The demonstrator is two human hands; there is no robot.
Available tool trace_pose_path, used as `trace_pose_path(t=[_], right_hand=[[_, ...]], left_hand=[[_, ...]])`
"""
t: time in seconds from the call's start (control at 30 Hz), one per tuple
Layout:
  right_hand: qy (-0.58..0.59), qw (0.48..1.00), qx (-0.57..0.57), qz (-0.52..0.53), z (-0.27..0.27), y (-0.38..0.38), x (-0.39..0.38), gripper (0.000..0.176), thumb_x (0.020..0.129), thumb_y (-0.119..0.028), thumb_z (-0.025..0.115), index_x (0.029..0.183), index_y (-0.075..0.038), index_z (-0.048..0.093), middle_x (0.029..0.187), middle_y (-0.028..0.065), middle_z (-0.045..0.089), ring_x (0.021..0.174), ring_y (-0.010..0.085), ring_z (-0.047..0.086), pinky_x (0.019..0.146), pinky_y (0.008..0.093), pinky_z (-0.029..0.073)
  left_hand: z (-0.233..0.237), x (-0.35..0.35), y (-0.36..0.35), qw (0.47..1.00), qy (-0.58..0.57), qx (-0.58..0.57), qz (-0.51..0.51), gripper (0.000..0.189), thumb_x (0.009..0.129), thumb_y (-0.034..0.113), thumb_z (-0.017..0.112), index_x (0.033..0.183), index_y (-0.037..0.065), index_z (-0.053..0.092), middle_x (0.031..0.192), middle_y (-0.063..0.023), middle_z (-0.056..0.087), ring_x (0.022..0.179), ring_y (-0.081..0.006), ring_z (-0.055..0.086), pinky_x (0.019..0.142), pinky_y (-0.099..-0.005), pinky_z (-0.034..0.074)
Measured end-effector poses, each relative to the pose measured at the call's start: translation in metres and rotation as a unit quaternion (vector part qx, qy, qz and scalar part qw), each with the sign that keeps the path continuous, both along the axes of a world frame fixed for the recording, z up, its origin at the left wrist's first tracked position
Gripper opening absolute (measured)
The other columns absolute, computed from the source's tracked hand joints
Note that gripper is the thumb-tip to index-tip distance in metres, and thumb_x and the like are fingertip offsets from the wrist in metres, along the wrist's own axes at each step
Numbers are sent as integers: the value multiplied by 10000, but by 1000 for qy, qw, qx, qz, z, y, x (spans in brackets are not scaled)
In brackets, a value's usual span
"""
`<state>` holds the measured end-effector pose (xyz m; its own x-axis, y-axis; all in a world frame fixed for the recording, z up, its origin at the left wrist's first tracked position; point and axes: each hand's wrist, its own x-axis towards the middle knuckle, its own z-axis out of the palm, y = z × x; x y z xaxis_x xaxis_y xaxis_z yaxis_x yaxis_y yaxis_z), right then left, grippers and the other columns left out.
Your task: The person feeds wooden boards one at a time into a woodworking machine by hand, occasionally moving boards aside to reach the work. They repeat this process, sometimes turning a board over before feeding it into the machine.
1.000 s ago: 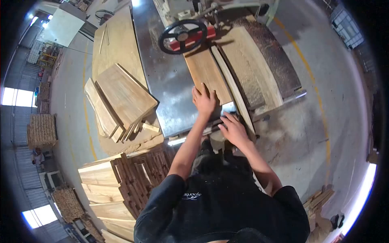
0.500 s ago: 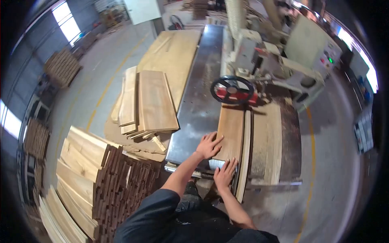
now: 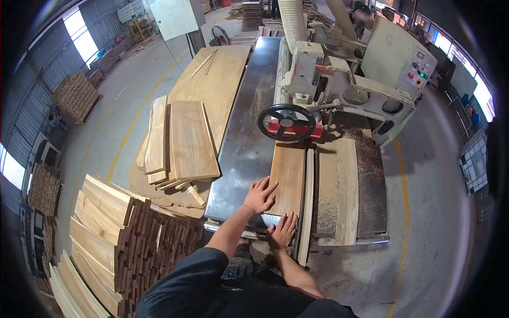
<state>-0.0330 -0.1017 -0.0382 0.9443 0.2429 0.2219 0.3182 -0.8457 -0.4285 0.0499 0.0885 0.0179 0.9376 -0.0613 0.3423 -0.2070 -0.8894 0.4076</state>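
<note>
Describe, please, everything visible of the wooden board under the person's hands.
The board is a flat, rectangular plank of pale brown wood with visible grain. It lies flat on the dark metal machine table, and its far end is near the black handwheel. The left hand rests open on its left edge. The right hand lies flat at its near end. A thin wooden strip runs along its right side.

Board (image 3: 289,177) on mach. table (image 3: 244,148), handwheel (image 3: 287,122) behind it, strip (image 3: 306,201) R of board, plank stack (image 3: 183,140) L of table.
</note>
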Motion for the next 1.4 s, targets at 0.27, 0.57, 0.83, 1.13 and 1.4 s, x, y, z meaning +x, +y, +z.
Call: trace_pose_path(t=[0.27,0.57,0.83,1.13,1.4], right_hand=[[-13,1000,3,-4,-4,-1,0,719,889,-306,575,1499,21,378,1627,283,260,1519,493,214,1098,701,326],[-97,995,-15,-9,-5,0,1,735,863,-343,603,1479,18,428,1607,294,308,1504,488,267,1069,617,373],[-59,998,-10,-18,5,1,-2,738,862,-327,613,1482,31,432,1625,298,269,1519,481,234,1069,634,372],[-37,999,-9,-20,6,2,-3,756,876,-332,603,1512,23,400,1635,295,242,1529,481,205,1097,654,337],[-30,999,-10,-20,7,2,-4,745,889,-350,577,1512,20,405,1649,279,223,1543,467,175,1113,663,328]], left_hand=[[-2,-1,0,1000,-1,-8,2,589,937,409,559,1481,186,536,1510,-237,462,1398,-395,436,1125,-531,329],[-7,0,-4,998,27,-48,-11,715,911,490,596,1478,62,514,1522,-271,447,1427,-414,404,1149,-523,290],[-7,-2,-10,995,20,6,98,772,924,568,589,1444,-1,537,1580,-244,403,1486,-375,344,1196,-524,238],[-7,-2,-11,993,12,12,117,725,933,546,570,1438,26,556,1575,-244,409,1486,-381,342,1196,-522,233],[-9,-3,-10,993,-6,-10,114,706,905,523,602,1408,27,585,1558,-249,427,1484,-384,340,1187,-538,238]])
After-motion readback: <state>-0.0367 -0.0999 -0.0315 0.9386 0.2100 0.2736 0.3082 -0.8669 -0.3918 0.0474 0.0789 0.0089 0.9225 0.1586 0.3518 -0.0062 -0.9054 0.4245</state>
